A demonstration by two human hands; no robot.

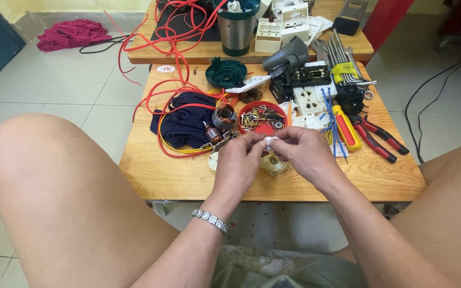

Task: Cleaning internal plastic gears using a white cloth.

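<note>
A low wooden table (pixel 188 178) stands in front of the seated person, its near edge between the bare knees. A second wooden table (pixel 209 52) butts against its far edge and carries a steel cup with a green rim (pixel 236 29) and white socket housings (pixel 281 26). Loose red wire (pixel 174 40) trails from that far table down over the left part of the near one, looping around a dark blue cloth (pixel 188 125) that lies toward the left edge. Near the far edge sits a round green plastic cover (pixel 225 73); to its right lie a grey tool body (pixel 286 55) and a white socket plate (pixel 306 98). Toward the right edge rest red-handled pliers (pixel 375 137) and a screwdriver with a red and yellow handle (pixel 345 128), with a bundle of hex keys (pixel 345 66) at the far right corner. A red round tray of small metal parts (pixel 261 117) sits at the middle, a motor armature (pixel 217 136) just left of it.

Over the middle of the near part of the table, the left hand (pixel 237 162) and right hand (pixel 305 152) meet. Fingertips of both are pinched together on a small white part (pixel 269 141), held just above a cream round plastic piece (pixel 273 164) lying on the table beneath them. The left wrist wears a silver bracelet (pixel 209 220).
</note>
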